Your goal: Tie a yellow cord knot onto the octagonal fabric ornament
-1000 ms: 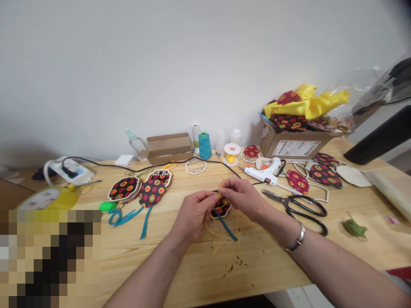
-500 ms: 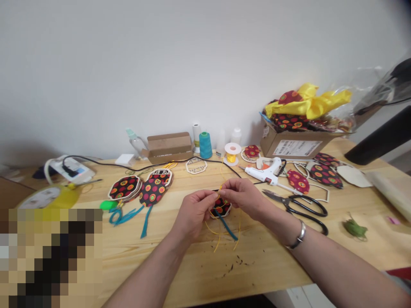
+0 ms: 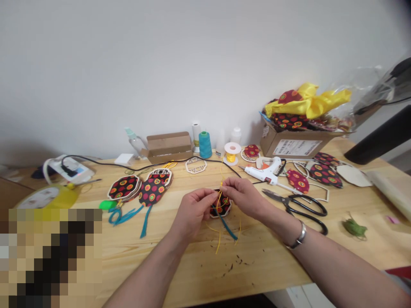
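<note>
Fingertips of both hands meet over the middle of the tabletop point(image 3: 263, 261), a little toward its near edge. The left hand point(image 3: 194, 210) and the right hand point(image 3: 245, 197) each pinch the yellow cord point(image 3: 220, 197) between thumb and forefinger, closed narrowly on it. The short stretch between them is drawn taut and nearly upright. Working this close together probably gives fine control over a small loop or knot, though the strand is too thin here to tell which.

Just under the pinch lies the patterned fabric piece point(image 3: 223, 208), flat on the wood and partly hidden by the left fingers, so the table bears its weight while the hands manage only the cord. A teal tassel point(image 3: 229, 227) trails from it toward the near edge, with loose yellow ends splayed beside it.

The scissors point(image 3: 303, 207) lie just right of the right wrist, and the glue gun point(image 3: 266, 173) lies behind them, both within easy reach. At the back edge stands the yellow spool point(image 3: 231, 153). Left of the hands, similar fabric pieces point(image 3: 141, 188) are stacked out of the way. A cardboard box point(image 3: 295, 145) of fabric fills the far right corner.
</note>
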Demonstrator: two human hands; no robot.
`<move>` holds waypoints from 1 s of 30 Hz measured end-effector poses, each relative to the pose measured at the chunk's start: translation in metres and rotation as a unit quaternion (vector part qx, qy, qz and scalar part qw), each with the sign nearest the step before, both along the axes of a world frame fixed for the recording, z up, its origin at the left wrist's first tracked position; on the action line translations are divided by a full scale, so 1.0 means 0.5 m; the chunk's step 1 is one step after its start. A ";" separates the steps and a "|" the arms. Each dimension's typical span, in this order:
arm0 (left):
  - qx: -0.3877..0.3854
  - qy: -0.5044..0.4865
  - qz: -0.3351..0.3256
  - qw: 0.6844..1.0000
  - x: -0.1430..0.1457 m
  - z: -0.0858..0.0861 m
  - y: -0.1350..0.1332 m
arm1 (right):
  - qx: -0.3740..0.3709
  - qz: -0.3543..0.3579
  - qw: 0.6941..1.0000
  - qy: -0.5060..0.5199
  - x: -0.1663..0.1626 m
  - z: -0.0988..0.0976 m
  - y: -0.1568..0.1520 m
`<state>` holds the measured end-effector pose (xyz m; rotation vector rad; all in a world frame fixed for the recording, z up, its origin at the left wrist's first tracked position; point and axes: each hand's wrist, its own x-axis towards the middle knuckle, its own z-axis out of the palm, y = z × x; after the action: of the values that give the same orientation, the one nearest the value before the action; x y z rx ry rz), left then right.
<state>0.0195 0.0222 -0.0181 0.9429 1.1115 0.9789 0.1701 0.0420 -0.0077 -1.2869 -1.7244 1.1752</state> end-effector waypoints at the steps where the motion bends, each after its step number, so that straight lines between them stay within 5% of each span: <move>1: 0.000 0.005 0.005 1.000 0.000 0.001 0.000 | 0.020 -0.007 1.000 -0.017 0.001 0.002 0.000; 9: -0.011 -0.039 -0.047 0.998 -0.002 0.000 -0.007 | 0.106 -0.051 0.988 -0.103 0.003 0.002 -0.008; 13: 0.025 0.052 -0.093 0.994 0.001 0.000 -0.009 | 0.103 -0.055 0.989 -0.090 0.002 -0.002 -0.007; 19: 0.188 0.224 -0.085 0.952 0.009 -0.008 -0.009 | -0.036 -0.030 0.995 0.091 -0.001 -0.005 -0.001; 24: 0.252 0.266 -0.096 0.925 0.007 -0.019 -0.012 | -0.175 0.024 0.951 0.252 -0.004 0.002 -0.008; 30: 0.290 0.285 -0.012 0.914 0.000 0.006 -0.017 | -0.179 0.014 0.955 0.237 -0.003 0.008 -0.009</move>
<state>0.0195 0.0140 -0.0150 1.8062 1.3004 1.0661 0.1684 0.0373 -0.0039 -1.0614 -1.2177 1.7089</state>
